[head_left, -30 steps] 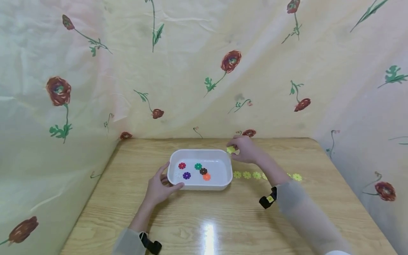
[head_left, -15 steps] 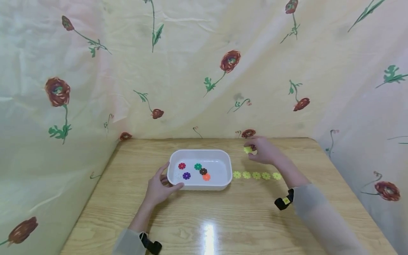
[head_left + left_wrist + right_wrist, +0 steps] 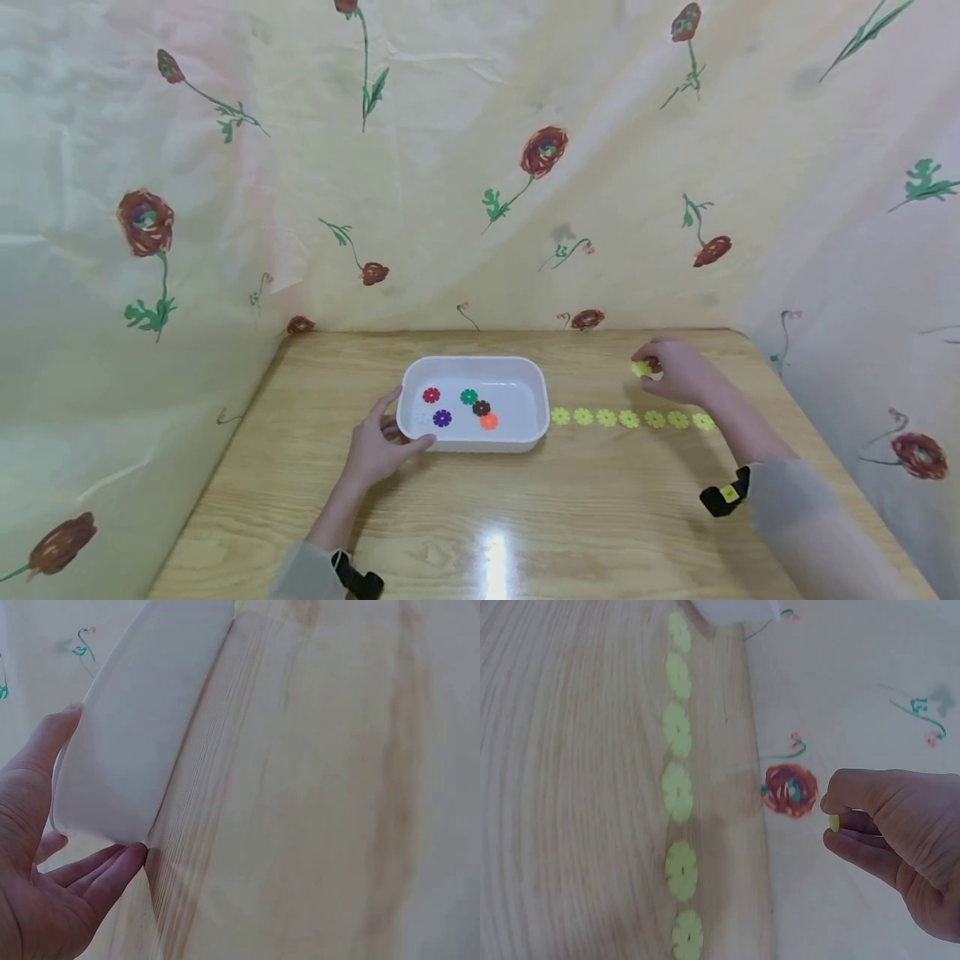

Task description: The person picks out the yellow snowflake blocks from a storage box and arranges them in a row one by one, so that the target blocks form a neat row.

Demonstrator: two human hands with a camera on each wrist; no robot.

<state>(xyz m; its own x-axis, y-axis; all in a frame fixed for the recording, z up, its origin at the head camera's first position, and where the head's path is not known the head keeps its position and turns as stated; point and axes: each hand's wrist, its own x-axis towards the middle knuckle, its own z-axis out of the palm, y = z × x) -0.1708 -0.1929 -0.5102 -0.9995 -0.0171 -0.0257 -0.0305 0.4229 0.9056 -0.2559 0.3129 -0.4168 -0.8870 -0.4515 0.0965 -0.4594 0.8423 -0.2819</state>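
My left hand (image 3: 372,446) grips the left end of a white plastic tray (image 3: 480,447), thumb along its front side. In the left wrist view, the fingertips of this hand (image 3: 56,892) reach the tray's lower edge (image 3: 135,735). Several flower-shaped plastic pieces lie inside, among them a red piece (image 3: 431,395), a green piece (image 3: 468,397), a purple piece (image 3: 442,418) and an orange piece (image 3: 489,422). Above the table at right, my right hand (image 3: 682,372) pinches a yellow flower-shaped piece (image 3: 641,368), seen edge-on in the right wrist view.
A row of yellow flower-shaped pieces (image 3: 606,418) runs rightward from the tray along the wooden table (image 3: 450,517). The right forearm passes by the row's far end. Floral cloth (image 3: 420,167) hangs behind the table and along both sides.
My right hand has moved rightward from beside the tray, carrying the yellow flower-shaped piece above the row. My left hand has stayed on the tray.
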